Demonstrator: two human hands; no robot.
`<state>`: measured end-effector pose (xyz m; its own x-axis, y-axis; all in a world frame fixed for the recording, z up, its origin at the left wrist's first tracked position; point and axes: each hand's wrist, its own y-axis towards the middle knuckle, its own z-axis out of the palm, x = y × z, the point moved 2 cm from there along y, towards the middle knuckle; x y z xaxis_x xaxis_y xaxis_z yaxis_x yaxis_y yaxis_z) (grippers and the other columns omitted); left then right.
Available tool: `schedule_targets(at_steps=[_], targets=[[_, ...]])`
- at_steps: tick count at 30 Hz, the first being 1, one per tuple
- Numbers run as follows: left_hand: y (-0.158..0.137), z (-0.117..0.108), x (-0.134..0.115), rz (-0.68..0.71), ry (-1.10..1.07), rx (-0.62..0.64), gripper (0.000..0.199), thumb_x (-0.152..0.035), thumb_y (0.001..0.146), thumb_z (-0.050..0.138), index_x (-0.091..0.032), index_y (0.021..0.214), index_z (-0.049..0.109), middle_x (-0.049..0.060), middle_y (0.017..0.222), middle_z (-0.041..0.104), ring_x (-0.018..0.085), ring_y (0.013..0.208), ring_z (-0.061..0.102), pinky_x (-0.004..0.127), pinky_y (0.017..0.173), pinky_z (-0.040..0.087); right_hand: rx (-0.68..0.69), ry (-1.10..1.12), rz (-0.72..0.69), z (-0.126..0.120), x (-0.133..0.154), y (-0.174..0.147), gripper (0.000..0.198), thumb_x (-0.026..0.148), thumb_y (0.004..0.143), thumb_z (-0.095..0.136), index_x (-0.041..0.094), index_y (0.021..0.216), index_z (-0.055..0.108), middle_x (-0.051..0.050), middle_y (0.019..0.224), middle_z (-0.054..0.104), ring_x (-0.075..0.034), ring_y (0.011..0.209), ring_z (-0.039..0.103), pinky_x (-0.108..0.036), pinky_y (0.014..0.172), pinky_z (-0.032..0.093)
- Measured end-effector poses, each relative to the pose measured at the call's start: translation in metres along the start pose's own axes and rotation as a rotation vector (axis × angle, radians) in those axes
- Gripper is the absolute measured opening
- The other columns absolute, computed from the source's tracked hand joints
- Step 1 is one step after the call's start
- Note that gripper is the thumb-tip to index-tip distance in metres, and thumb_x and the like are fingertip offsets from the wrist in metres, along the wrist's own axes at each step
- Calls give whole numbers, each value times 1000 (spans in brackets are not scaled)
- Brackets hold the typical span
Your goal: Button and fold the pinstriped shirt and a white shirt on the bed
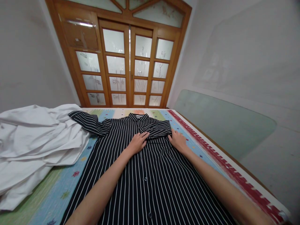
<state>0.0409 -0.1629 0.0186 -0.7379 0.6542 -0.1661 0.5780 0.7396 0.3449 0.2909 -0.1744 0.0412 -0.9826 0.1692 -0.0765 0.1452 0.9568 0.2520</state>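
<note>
A black shirt with white stripes [131,184] lies front up on the bed, buttoned, its collar at the far end. Its right-side sleeve [159,128] is folded inward across the chest, while the other sleeve [91,123] stretches out to the left. My left hand [138,143] rests on the shirt front by the end of the folded sleeve, fingers stretched out and slightly apart. At the outer fold of that same sleeve, my right hand [178,140] grips the cloth, with its fingertips partly hidden.
White crumpled cloth [42,140] is heaped on the left, under the tip of the outstretched sleeve. A patterned sheet [67,178] covers the bed. A pale green panel [222,118] stands along the right wall. Wooden glass-paned doors [129,62] close off the far end.
</note>
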Motion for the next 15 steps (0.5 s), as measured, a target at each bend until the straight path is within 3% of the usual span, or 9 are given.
schedule_targets(at_steps=[2,7,11,15], targets=[[2,2,-1,2,-29,-18,47,-28,96,42,-24,142,45,5,147,48,27,123,51,46,102,42,4,39,20,2,2,2,34,32,99,33,15,122,51,-15,110,65,-29,94,64,-36,75,46],[4,6,0,55,-134,-78,29,-22,97,42,-19,113,66,8,130,63,23,114,60,40,98,47,-14,74,-57,6,3,7,36,10,91,37,13,123,50,-15,116,61,-26,96,62,-33,77,44],[3,8,4,69,-173,-202,28,-17,98,38,-19,108,64,8,117,70,21,105,66,37,94,51,-54,42,-88,8,3,9,40,3,86,38,13,123,51,-15,115,59,-26,98,59,-32,79,43],[1,8,9,60,-141,-362,29,-15,98,37,-17,118,57,12,126,65,23,110,66,42,94,54,-79,3,-27,7,5,11,34,12,88,45,13,121,52,-16,114,59,-29,104,55,-35,81,44]])
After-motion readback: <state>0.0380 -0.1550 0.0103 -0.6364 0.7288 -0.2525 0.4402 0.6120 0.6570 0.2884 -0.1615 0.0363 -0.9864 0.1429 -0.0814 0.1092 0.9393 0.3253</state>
